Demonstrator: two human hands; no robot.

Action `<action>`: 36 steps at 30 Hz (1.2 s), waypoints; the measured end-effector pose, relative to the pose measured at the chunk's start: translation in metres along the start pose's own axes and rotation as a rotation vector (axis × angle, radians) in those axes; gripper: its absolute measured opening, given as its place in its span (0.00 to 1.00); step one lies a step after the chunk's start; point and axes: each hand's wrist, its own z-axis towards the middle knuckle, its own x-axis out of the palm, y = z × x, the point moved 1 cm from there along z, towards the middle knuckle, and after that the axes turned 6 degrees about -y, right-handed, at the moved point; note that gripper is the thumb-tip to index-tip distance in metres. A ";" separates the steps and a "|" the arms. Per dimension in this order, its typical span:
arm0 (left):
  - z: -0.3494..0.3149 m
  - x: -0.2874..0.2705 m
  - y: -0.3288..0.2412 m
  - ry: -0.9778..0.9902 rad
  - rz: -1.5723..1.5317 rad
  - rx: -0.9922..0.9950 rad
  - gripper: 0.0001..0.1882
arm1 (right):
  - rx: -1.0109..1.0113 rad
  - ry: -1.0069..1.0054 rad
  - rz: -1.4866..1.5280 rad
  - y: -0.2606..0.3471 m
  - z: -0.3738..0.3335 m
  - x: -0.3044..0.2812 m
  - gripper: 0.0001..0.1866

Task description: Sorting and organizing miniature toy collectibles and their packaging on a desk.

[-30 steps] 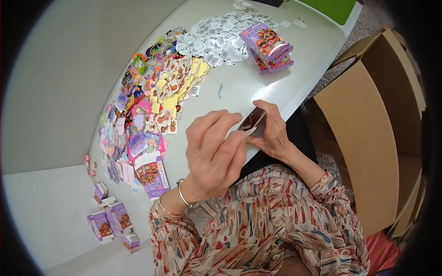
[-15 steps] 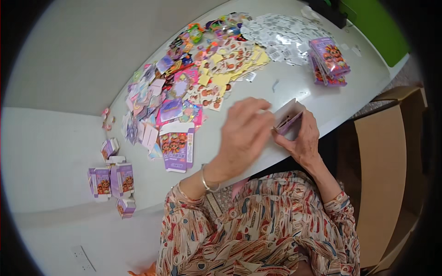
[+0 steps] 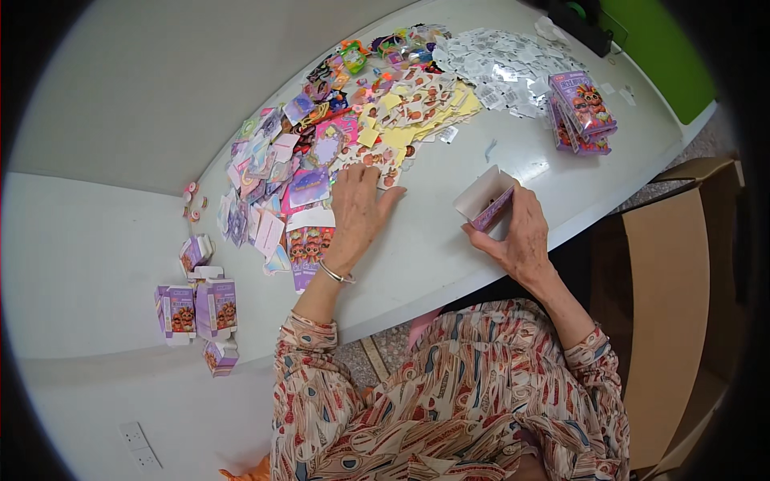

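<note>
Right hand: the right hand [image 3: 521, 232] grasps a small open box [image 3: 484, 199] — white inside, purple outside — fingers wrapped on its lower side, mouth tilted up toward the camera.
Box place: it sits at the near edge of the white table [image 3: 449, 264], just right of the middle.
Left hand: the left hand [image 3: 358, 210] lies flat with fingers spread, clenching nothing — fingertips touching the near edge of the sticker pile [image 3: 345, 136].
Near the wrist: a flat purple carton [image 3: 307, 240] lies just beside the left hand.
Far right: a stack of flat cartons [image 3: 583, 111] lies well apart from both hands.
Far left: several folded boxes [image 3: 196, 309] stand together.
Right of table: a cardboard crate [image 3: 670, 313].
</note>
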 end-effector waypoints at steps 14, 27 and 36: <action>-0.008 -0.024 0.028 -0.066 -0.240 -0.098 0.13 | -0.010 -0.033 0.001 -0.004 -0.002 0.000 0.46; -0.009 -0.054 0.128 0.305 0.262 -0.095 0.25 | -0.003 0.000 0.001 -0.002 -0.002 0.003 0.47; 0.015 -0.056 0.145 0.184 0.078 0.200 0.20 | -0.003 -0.019 0.000 -0.003 -0.002 0.001 0.45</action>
